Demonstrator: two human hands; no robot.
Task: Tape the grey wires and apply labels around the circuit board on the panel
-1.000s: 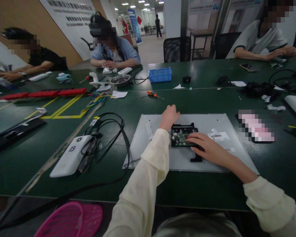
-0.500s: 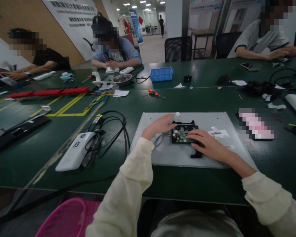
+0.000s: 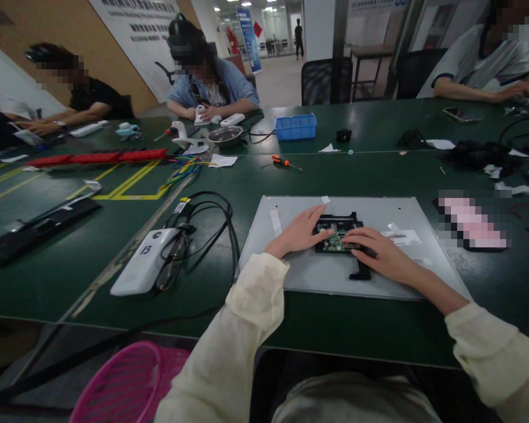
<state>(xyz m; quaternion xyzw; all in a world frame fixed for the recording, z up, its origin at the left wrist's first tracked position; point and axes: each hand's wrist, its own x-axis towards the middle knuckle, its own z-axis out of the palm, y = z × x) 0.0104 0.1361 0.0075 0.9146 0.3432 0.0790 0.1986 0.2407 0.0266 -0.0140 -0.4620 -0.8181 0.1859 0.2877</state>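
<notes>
A grey flat panel (image 3: pixel 308 276) lies on the green table in front of me. On its middle sits a black frame (image 3: pixel 360 268) with a green circuit board (image 3: pixel 334 241) in it. My left hand (image 3: pixel 300 232) rests at the left side of the frame, fingers stretched, thumb at the board's edge. My right hand (image 3: pixel 379 252) lies over the right side of the frame, its fingers spread onto the board. Neither hand is wrapped round anything. White labels (image 3: pixel 403 237) show on the panel's right part.
Left of the panel are a white power bank (image 3: pixel 143 264) and looped black cables (image 3: pixel 229 217). A pink phone (image 3: pixel 474 223) lies to the right. Beyond are an orange screwdriver (image 3: pixel 281 160) and a blue basket (image 3: pixel 295 127). Several people sit around the table; a pink basket (image 3: pixel 119 388) is below left.
My left hand has moved down and closer to the board, its thumb now over the board's edge. My right hand has barely moved. The whole view has shifted slightly.
</notes>
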